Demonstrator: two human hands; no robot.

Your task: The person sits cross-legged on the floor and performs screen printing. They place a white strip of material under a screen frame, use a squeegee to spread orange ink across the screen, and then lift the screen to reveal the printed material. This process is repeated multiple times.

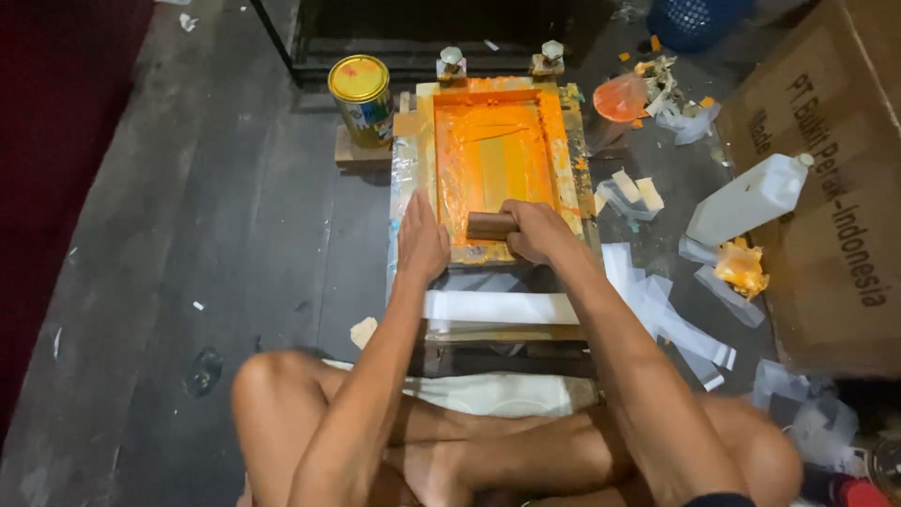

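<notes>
The right hand is clamped on a brown squeegee at the near edge of the orange screen. The left hand lies flat – fingers together – on the frame's near left corner (a paint can stands just beyond).

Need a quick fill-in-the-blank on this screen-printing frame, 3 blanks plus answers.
1. The ink spread across the screen frame is ____.
2. The right hand grips the brown wooden squeegee, while the left hand lies flat on the frame's ____ edge.
3. The paint can beside the frame has a ____ lid.

Answers: orange; left; yellow
</notes>
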